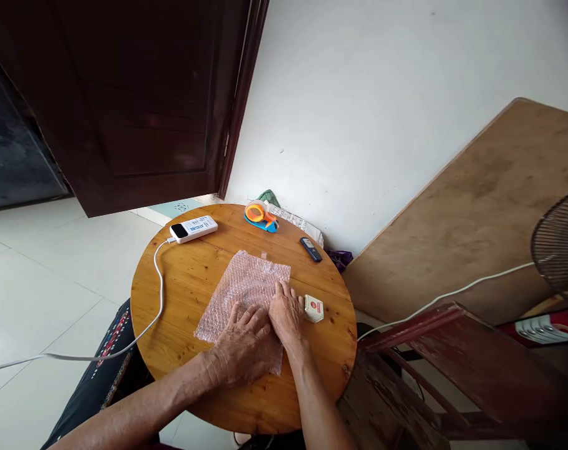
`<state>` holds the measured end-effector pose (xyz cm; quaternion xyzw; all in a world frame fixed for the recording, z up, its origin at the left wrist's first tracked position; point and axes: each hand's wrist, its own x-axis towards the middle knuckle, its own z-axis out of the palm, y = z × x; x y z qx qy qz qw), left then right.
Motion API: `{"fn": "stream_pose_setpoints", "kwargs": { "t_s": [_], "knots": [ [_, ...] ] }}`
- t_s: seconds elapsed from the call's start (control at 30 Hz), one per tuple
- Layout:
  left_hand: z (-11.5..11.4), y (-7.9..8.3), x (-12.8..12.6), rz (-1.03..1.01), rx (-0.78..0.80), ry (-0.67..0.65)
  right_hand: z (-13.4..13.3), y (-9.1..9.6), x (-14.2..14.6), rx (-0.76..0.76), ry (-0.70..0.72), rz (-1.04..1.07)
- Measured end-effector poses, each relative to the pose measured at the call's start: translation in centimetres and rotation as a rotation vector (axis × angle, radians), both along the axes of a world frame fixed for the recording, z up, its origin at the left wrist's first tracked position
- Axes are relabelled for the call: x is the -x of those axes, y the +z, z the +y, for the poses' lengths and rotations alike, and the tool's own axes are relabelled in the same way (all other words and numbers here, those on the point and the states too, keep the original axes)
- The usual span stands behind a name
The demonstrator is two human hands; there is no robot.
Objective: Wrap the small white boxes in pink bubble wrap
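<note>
A sheet of bubble wrap (246, 284) lies flat on the round wooden table (185, 294). My left hand (239, 347) rests palm down on its near part, fingers stretched out. My right hand (286, 312) lies flat on the sheet's right edge, fingers spread forward. A small white box with a red mark (313, 308) sits on the table just right of my right hand, touching or almost touching it.
At the table's far side lie a white power bank (193, 229) with a white cable (159, 281), an orange and blue tape dispenser (260, 216) and a small dark device (311, 249). A wooden board (476, 212) leans on the wall; a fan (560, 244) stands right.
</note>
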<state>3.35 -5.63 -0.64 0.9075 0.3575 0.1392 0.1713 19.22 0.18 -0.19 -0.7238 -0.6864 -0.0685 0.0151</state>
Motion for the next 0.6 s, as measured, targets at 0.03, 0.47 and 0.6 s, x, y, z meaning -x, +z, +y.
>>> {"fn": "stream_pose_setpoints", "kwargs": {
  "t_s": [0.03,0.47,0.6],
  "knots": [
    [-0.2,0.5,0.0,0.016,-0.006,0.002,0.1,-0.1,0.0,0.003,0.001,-0.002],
    [10.2,3.4,-1.8,0.168,-0.033,0.173,-0.7,0.0,-0.2,-0.075,0.045,0.083],
    [12.2,2.8,1.8,0.204,-0.058,0.409,-0.5,-0.2,-0.1,-0.065,0.026,0.076]
  ]
}}
